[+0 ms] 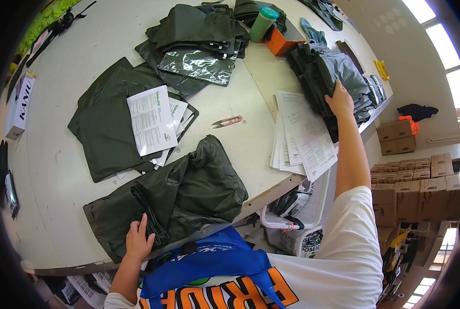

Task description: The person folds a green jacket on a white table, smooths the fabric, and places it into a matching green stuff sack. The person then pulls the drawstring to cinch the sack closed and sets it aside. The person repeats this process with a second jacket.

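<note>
At the lower left of the frame, the person's left hand (139, 240) is resting on a dark green fabric piece (204, 177), beside a bunched fold. Its fingers are standing a little apart, and the picture is not showing clearly if they are pinching the cloth. This fabric piece is lying across the lower centre, along the near edge of the white table (49, 170).

At the upper right, the right hand (340, 103) is reaching to a pile of dark folded fabric (312, 77) and is touching its side. The thumb and the index finger are showing apart; whether the hand is gripping a layer, one cannot say, because the other fingers are hidden. Just below this pile, printed sheets (307, 134) are lying in a loose fan, partly over the table edge.

Near the centre, small thread snips (227, 122) with a reddish handle are lying alone. At the centre left, dark green folded pieces (101, 123) are carrying white leaflets (151, 121). At the upper centre, another dark stack (194, 31) is lying, with a shiny plastic packet (196, 67) at its front. To the right of this stack, a green bottle (263, 24) is standing beside an orange box (279, 45).
</note>
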A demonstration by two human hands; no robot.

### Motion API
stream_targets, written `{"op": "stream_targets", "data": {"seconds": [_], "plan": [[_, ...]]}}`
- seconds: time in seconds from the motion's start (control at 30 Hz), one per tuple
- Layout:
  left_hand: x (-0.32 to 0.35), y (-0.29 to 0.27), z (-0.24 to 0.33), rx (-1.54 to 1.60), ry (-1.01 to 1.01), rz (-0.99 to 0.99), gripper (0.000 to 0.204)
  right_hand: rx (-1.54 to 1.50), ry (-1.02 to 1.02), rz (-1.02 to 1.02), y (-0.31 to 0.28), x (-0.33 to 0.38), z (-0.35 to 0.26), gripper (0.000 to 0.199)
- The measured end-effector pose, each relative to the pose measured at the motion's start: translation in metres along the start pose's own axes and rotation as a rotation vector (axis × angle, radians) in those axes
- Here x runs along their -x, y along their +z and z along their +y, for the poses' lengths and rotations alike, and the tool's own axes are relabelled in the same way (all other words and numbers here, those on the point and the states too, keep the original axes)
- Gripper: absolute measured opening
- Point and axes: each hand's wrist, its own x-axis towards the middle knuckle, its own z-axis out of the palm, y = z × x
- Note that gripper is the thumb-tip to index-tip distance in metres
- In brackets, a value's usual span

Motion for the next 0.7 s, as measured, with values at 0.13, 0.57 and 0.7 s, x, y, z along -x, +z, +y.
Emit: {"op": "stream_targets", "data": {"seconds": [0.13,0.57,0.7], "plan": [[0.0,0.0,0.0,0.002,-0.009,-0.006,0.076,0.066,0.036,0.024,-0.01,-0.001,0.026,0.049],[-0.002,0.0,0.011,0.013,0.028,0.106,0.072,-1.647,0.184,0.114,-0.174,0.092,0.013,0.042],[-0.009,-0.018,0.037,0.011,-0.046,0.065,0.062,-2.137,0.318,-0.309,-0.147,0.173,-0.067,0.041]]}}
